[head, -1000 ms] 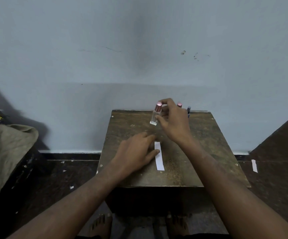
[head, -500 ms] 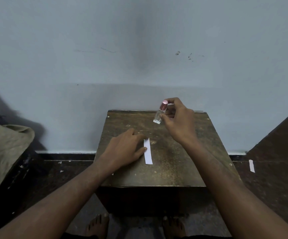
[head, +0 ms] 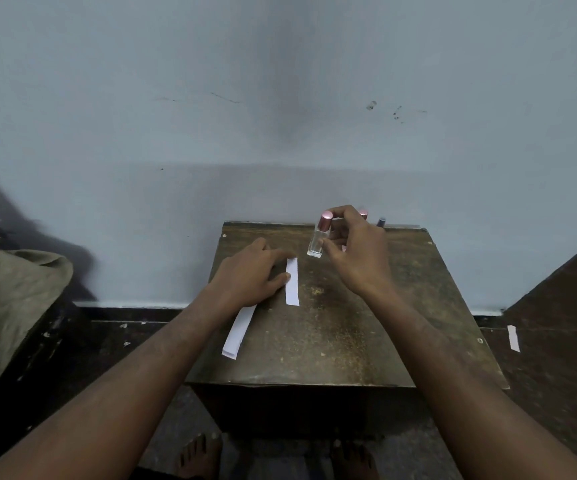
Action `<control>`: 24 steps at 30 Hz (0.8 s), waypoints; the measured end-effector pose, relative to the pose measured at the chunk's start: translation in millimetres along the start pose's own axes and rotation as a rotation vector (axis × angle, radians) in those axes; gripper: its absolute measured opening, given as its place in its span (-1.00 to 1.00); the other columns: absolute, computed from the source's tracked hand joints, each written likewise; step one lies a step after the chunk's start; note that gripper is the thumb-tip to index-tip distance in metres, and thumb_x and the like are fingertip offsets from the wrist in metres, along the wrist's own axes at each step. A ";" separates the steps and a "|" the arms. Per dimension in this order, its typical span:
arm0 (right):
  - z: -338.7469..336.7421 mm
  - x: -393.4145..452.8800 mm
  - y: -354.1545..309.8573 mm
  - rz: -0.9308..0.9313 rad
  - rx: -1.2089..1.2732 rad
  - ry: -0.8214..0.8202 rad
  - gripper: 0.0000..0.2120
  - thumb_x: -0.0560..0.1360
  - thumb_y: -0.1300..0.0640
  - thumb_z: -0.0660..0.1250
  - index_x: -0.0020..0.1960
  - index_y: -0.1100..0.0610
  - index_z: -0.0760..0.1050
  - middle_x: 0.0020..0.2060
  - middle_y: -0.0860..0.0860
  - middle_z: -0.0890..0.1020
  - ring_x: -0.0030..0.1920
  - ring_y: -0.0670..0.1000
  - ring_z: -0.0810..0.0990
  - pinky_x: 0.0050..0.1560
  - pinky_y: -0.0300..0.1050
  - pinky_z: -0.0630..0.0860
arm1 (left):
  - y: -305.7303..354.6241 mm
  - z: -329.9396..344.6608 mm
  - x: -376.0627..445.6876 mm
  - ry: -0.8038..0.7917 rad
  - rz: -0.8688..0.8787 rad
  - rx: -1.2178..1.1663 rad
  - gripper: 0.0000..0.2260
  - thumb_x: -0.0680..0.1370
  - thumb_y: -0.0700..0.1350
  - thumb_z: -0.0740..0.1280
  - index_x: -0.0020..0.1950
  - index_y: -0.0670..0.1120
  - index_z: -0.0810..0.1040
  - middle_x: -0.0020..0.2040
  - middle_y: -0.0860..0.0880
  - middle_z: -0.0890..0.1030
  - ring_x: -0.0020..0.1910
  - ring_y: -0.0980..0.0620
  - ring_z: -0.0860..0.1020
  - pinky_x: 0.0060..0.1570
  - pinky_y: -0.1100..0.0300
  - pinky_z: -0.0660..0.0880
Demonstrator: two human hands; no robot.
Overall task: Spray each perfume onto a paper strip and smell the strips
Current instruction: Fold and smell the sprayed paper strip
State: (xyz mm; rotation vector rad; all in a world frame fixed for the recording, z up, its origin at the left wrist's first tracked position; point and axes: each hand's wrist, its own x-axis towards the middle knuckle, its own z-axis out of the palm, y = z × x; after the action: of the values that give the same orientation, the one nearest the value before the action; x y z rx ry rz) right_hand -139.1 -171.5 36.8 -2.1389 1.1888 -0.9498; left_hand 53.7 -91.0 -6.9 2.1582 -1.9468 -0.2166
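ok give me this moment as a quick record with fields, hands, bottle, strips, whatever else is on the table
left hand: fingers straight, resting on the table, fingertip touching the short paper strip
right hand: holds the clear bottle above the table, pink cap on
stack of strips: lies partly under the left wrist
other bottles: pink cap and dark cap at the far edge, behind the right hand
table: worn brown top
floor: one strip on the right

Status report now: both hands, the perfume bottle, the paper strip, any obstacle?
Right hand holds perfume bottle, pink cap on, above table. Left hand touches paper strip, flat. No obstacle between.
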 end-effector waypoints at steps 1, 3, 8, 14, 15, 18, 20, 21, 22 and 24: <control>2.3 0.5 0.5 0.004 0.001 -0.002 -0.60 0.51 0.25 0.54 0.30 0.06 0.55 0.06 0.00 0.71 0.01 -0.06 0.68 0.18 -0.06 0.65 | -0.8 -0.9 -0.3 0.004 0.004 -0.011 -0.56 0.67 0.20 0.25 0.56 0.27 0.35 0.09 0.08 0.40 0.01 0.09 0.48 -0.26 0.18 0.37; 8.0 1.4 -1.0 0.023 0.003 -0.012 -0.60 0.50 0.25 0.54 0.29 0.05 0.55 0.03 -0.01 0.71 0.00 -0.05 0.69 0.22 0.00 0.64 | -4.1 -1.7 -2.1 0.012 -0.004 -0.035 -0.55 0.68 0.22 0.23 0.57 0.22 0.34 0.14 0.07 0.44 0.11 0.04 0.53 -0.15 0.10 0.46; 26.6 2.5 -5.6 -0.012 0.031 -0.074 -0.65 0.50 0.26 0.53 0.23 0.04 0.55 -0.05 -0.06 0.70 -0.04 -0.10 0.69 0.17 -0.01 0.66 | -16.7 -6.1 -9.2 0.000 -0.039 0.013 -0.55 0.63 0.24 0.30 0.45 0.07 0.44 0.24 0.04 0.52 0.20 0.01 0.57 -0.03 0.02 0.57; 43.0 6.1 -9.6 -0.066 -0.017 -0.117 -0.66 0.50 0.29 0.51 0.22 0.07 0.57 -0.09 -0.12 0.67 -0.12 -0.25 0.62 0.00 -0.36 0.59 | -30.9 -11.8 -17.5 -0.014 -0.035 -0.012 -0.63 0.64 0.15 0.34 0.43 0.11 0.51 0.26 0.06 0.53 0.23 0.04 0.56 0.06 0.02 0.57; 44.2 6.5 -9.4 -0.068 -0.029 -0.121 -0.66 0.50 0.29 0.50 0.22 0.07 0.57 -0.11 -0.13 0.65 -0.13 -0.29 0.60 -0.04 -0.42 0.55 | -31.5 -13.4 -18.0 -0.016 -0.037 -0.021 -0.63 0.64 0.15 0.34 0.43 0.11 0.52 0.26 0.06 0.53 0.22 0.04 0.56 0.06 0.03 0.56; 44.8 7.2 -9.9 -0.059 -0.066 -0.122 -0.66 0.50 0.29 0.51 0.22 0.07 0.57 -0.10 -0.13 0.64 -0.14 -0.31 0.57 -0.11 -0.53 0.47 | -32.7 -16.7 -18.6 -0.029 -0.041 -0.035 -0.63 0.64 0.15 0.35 0.43 0.11 0.52 0.26 0.05 0.53 0.22 0.04 0.56 0.05 0.05 0.53; 43.7 8.0 -11.9 -0.052 -0.072 -0.129 -0.65 0.51 0.30 0.50 0.24 0.07 0.56 -0.06 -0.11 0.66 -0.12 -0.23 0.60 -0.06 -0.48 0.49 | -33.0 -18.3 -17.8 -0.039 -0.041 -0.033 -0.63 0.64 0.15 0.34 0.43 0.11 0.52 0.27 0.04 0.53 0.23 0.02 0.55 0.07 0.04 0.55; 43.5 8.2 -12.4 -0.052 -0.076 -0.134 -0.64 0.51 0.30 0.50 0.25 0.06 0.56 -0.04 -0.09 0.67 -0.09 -0.18 0.62 -0.06 -0.45 0.49 | -33.1 -18.7 -17.4 -0.045 -0.039 -0.029 -0.62 0.64 0.16 0.34 0.44 0.10 0.52 0.28 0.03 0.52 0.24 0.01 0.55 0.09 0.03 0.56; 43.3 8.4 -13.1 -0.054 -0.080 -0.139 -0.64 0.51 0.30 0.50 0.26 0.06 0.56 -0.03 -0.08 0.67 -0.07 -0.15 0.63 -0.07 -0.44 0.48 | -33.0 -19.0 -17.0 -0.053 -0.038 -0.024 -0.61 0.65 0.16 0.34 0.45 0.09 0.52 0.29 0.01 0.52 0.26 0.00 0.55 0.11 0.01 0.56; 43.6 8.1 -12.8 -0.062 -0.096 -0.141 -0.64 0.51 0.29 0.50 0.26 0.06 0.55 -0.04 -0.07 0.68 -0.07 -0.13 0.63 -0.08 -0.44 0.45 | -32.3 -19.7 -16.7 -0.059 -0.031 -0.014 -0.61 0.65 0.15 0.33 0.45 0.08 0.52 0.31 -0.01 0.52 0.28 -0.03 0.54 0.12 0.02 0.55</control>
State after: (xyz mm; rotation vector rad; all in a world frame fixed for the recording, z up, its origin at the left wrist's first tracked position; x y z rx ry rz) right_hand -95.8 -168.2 21.3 -2.2896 1.1254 -0.7668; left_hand 88.0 -70.0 2.8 2.1982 -1.9380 -0.3010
